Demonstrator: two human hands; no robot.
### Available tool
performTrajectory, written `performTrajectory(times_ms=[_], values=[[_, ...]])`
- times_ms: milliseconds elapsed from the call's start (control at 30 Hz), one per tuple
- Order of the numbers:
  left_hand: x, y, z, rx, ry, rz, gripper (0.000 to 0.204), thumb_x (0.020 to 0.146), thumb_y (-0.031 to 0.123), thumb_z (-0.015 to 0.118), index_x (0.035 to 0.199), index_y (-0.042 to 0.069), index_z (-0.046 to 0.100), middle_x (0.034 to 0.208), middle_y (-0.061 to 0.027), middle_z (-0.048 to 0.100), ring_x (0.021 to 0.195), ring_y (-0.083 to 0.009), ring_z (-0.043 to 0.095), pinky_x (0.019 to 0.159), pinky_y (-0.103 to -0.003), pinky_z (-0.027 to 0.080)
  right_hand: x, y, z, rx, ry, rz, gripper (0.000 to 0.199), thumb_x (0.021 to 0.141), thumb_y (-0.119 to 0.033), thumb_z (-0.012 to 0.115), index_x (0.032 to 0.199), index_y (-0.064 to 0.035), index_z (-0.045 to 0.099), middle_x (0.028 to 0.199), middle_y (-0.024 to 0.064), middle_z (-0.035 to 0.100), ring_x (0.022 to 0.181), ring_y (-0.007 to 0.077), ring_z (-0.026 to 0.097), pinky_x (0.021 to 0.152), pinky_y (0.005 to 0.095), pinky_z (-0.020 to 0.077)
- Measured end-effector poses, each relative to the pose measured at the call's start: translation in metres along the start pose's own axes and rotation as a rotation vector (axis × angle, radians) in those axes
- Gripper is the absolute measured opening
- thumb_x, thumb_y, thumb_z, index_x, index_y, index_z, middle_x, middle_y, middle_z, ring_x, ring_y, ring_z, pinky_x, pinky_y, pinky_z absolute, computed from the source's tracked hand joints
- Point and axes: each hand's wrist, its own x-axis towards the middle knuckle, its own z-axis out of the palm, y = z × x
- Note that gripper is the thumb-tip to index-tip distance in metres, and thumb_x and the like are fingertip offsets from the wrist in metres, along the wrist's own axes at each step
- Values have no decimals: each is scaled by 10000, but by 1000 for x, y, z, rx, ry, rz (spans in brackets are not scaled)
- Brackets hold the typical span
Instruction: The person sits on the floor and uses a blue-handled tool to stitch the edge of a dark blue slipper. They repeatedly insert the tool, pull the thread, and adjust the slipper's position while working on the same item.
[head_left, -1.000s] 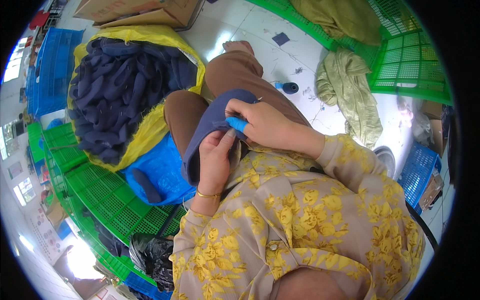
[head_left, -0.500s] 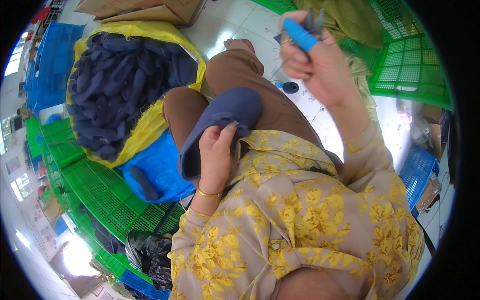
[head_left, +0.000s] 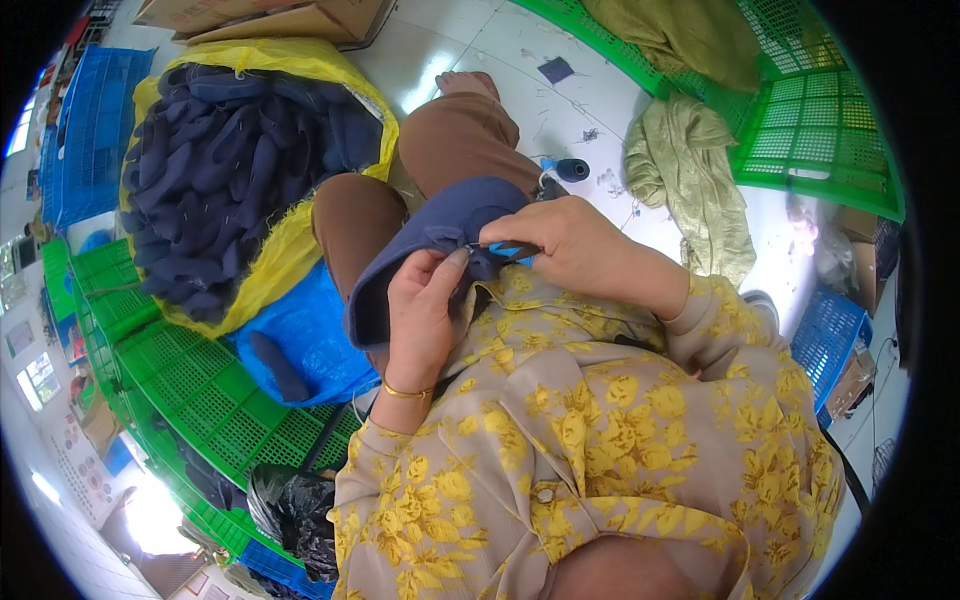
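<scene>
A navy knitted piece [head_left: 430, 222], hollow like a cap, lies across my lap with a small knot-like gather near its edge. My left hand [head_left: 424, 305] pinches that edge between thumb and fingers; a gold bangle circles the wrist. Close against the gather, my right hand [head_left: 575, 245] is closed round a small dark pointed tool [head_left: 512, 250] that looks like snips. Something blue shows at its fingers, and most of the tool is hidden in the grip. The two hands nearly meet.
On the left, a yellow sack [head_left: 300, 235] brims with navy knitted pieces. One more lies on blue plastic [head_left: 325, 345] over green crates [head_left: 190, 385]. A dark thread cone [head_left: 573, 170], scraps and an olive cloth [head_left: 690, 170] lie on the floor; a green crate [head_left: 815, 140] stands at right.
My right hand has come down from the upper right to the edge of the navy knitted piece, tool still in its grip. My left hand keeps its pinch.
</scene>
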Motion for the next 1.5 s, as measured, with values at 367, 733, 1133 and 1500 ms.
performTrajectory(times_ms=[367,733,1133,1500], values=[[2,-2,1,18,-12,18,106,913,120,641,839,54,605,692,67,504,592,-15,379,536,-179,278,2,0,0,-107,-49,-53,268,754,-37,559,986,-70,690,770,164,649,769,353,643,701,450,498],[-1,-20,-2,200,60,130,97,879,-18,638,951,-25,574,898,-34,636,785,-67,554,699,-198,459,21,-24,-7,-388,-286,15,116,754,-103,582,732,-34,672,721,181,651,732,353,657,656,456,513],[1,-13,1,302,82,115,88,866,12,668,897,-36,601,819,-2,609,713,-49,528,644,-194,445,18,-20,-1,-343,-212,116,145,798,-87,560,883,-34,664,789,168,668,786,350,661,703,457,519],[3,-11,-11,190,-17,98,120,896,101,668,895,-17,644,785,7,621,711,-55,529,649,-194,424,21,-17,-4,-380,-225,117,228,753,-86,622,968,-116,692,838,132,680,819,318,662,719,431,524]])
